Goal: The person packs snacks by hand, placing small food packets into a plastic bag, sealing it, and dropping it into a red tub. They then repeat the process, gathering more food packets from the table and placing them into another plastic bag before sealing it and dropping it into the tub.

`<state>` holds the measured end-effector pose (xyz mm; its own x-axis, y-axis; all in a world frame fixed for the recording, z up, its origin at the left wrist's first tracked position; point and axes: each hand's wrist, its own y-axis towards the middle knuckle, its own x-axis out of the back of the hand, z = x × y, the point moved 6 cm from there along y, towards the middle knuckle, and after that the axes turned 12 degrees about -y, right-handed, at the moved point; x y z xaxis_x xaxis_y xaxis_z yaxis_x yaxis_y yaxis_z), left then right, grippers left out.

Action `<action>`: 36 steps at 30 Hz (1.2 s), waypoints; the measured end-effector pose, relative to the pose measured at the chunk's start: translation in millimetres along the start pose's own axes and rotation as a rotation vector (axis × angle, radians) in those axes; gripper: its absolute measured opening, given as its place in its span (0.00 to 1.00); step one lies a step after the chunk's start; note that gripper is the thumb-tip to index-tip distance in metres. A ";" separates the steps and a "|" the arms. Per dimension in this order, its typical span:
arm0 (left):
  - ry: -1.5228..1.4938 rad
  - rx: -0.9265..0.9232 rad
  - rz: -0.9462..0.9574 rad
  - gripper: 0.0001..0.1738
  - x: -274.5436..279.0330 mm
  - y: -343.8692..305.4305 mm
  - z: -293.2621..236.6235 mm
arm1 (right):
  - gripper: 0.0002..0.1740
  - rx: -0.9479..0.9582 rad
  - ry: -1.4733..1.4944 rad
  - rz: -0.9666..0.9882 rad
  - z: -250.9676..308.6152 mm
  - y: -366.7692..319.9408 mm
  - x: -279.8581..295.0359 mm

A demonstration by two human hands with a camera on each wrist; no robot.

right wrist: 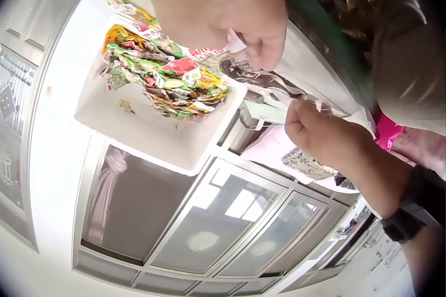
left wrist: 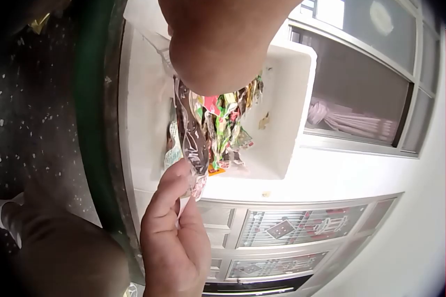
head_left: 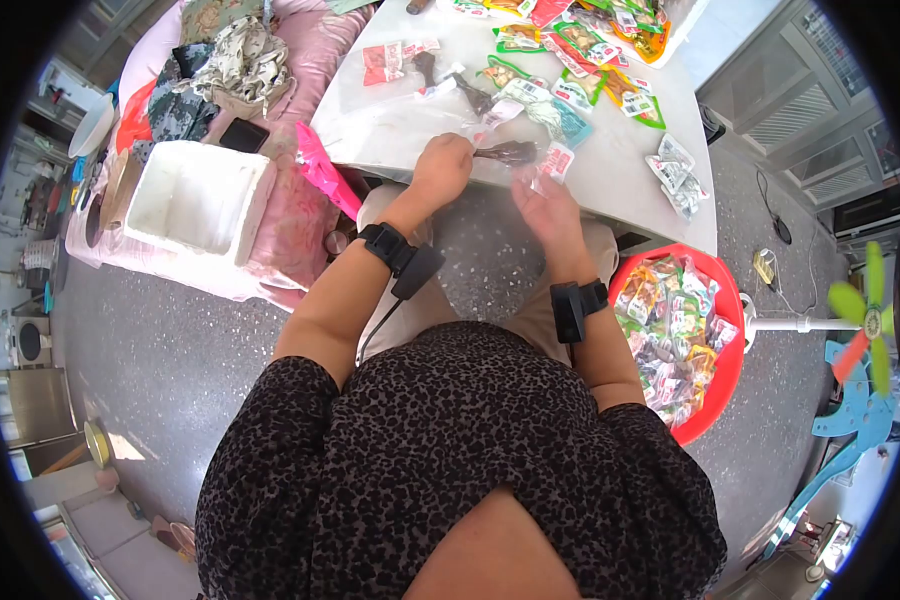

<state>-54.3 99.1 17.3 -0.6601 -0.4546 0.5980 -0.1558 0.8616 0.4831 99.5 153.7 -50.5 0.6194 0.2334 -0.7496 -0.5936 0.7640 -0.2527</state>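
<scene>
A dark brown snack in a clear packet (head_left: 510, 152) stretches between both hands over the table's near edge. My left hand (head_left: 443, 168) grips its left end, with the fingers curled in. At the other end, my right hand (head_left: 550, 212) pinches the wrapper beside a red-and-white label (head_left: 556, 160). The left wrist view shows the dark packet (left wrist: 191, 126) lengthwise, the right hand's (left wrist: 175, 245) thumb and fingers closed on its lower end. In the right wrist view, the left hand (right wrist: 317, 126) pinches the far end. More dark packets (head_left: 473, 95) lie just beyond on the tabletop.
Colourful snack packets (head_left: 580, 50) cover the far side of the white table (head_left: 370, 125). A red tub (head_left: 735, 345) full of packets stands at right. On the pink-covered surface at left sit a white foam box (head_left: 195, 200) and a phone (head_left: 244, 135). A fan (head_left: 873, 320) is far right.
</scene>
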 end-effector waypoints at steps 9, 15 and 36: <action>-0.085 -0.096 -0.093 0.05 -6.4 0.0 -24.8 | 0.12 -0.021 0.011 0.098 -35.4 6.2 -42.7; 0.101 0.038 -0.174 0.05 11.0 -6.2 -22.6 | 0.11 -0.194 -0.777 0.023 -8.9 9.2 -39.2; 0.063 0.146 -0.034 0.08 -3.8 -1.3 -14.2 | 0.11 0.860 -2.003 0.349 -30.1 40.2 -73.5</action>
<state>-41.1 96.5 23.4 -0.6062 -0.4935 0.6237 -0.2853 0.8670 0.4086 14.7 149.1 -23.9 0.4663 0.0818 0.8808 -0.8105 0.4385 0.3884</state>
